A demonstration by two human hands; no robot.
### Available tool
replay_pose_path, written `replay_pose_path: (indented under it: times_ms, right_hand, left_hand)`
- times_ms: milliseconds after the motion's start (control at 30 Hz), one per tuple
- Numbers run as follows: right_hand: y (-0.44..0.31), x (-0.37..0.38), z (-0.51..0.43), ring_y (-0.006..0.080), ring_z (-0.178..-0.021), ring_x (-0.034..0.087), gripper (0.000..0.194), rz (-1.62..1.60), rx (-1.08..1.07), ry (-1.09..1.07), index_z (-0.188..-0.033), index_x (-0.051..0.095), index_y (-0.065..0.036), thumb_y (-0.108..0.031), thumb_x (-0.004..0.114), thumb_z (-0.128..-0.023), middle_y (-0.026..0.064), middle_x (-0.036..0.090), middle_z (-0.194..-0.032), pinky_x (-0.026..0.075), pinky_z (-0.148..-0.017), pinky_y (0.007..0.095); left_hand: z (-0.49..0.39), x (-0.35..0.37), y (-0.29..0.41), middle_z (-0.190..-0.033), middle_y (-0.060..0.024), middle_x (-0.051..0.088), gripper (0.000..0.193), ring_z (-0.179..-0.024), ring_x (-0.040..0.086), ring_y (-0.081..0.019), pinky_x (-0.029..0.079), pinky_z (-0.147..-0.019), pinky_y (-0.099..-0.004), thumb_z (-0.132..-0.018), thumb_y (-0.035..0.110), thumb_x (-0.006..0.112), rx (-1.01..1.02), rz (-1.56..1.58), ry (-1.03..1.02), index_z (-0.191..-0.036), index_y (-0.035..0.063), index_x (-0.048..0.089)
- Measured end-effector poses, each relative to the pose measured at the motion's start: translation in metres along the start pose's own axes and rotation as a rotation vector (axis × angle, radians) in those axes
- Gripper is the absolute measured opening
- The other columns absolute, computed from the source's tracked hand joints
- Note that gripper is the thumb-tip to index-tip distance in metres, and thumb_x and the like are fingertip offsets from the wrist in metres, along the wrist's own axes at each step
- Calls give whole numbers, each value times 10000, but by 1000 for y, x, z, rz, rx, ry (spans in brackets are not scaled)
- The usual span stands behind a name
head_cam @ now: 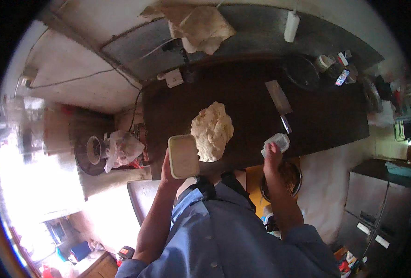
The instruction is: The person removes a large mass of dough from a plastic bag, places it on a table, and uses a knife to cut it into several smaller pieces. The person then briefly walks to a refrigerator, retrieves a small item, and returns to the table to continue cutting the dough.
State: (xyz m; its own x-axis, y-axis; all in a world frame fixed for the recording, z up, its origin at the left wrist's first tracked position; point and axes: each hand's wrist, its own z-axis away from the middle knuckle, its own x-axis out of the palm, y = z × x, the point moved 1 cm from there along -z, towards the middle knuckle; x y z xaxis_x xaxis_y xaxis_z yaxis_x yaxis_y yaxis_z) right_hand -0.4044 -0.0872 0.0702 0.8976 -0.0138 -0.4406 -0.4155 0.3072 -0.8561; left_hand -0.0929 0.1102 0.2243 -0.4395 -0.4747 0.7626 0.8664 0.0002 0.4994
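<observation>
A large lump of pale dough lies on the dark tabletop. My left hand holds a rectangular plastic container, pale yellowish inside, just left of the dough's lower end. To the right, my right hand grips a small translucent plastic container or lid at the table's near edge; which of the two cannot be told. A broad metal blade with a short handle lies beyond that hand, its handle end pointing towards me.
A dark round tray, a white-lidded jar and a lit phone are at the back right. A white socket box sits at the back left. Below the right forearm is a round pan. A plastic bag lies left of the table.
</observation>
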Motion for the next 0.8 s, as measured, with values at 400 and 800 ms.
replay_pose_path:
  times_ms: [400,800]
  right_hand:
    - [-212,83,172,330,-836,598,89,401,-1125,-765,-790,628,-42,-25,643,-704,118,662,-804,474,-797,435]
    - [-172,119,187,321,-766,608,98,540,-1239,-748,-714,590,-74,-151,574,-773,139,624,-693,478,-714,426]
  left_hand:
    - [7,-24,-17,-1306,-93,568,563,-1191,549,-258,436,-1019,-431,-1008,528,324,-147,197,41,-1377,134,485]
    - [7,-36,-21,-1371,-102,530,566,-1256,505,-287,418,-1042,-472,-994,539,350,-142,261,24,-1376,144,481]
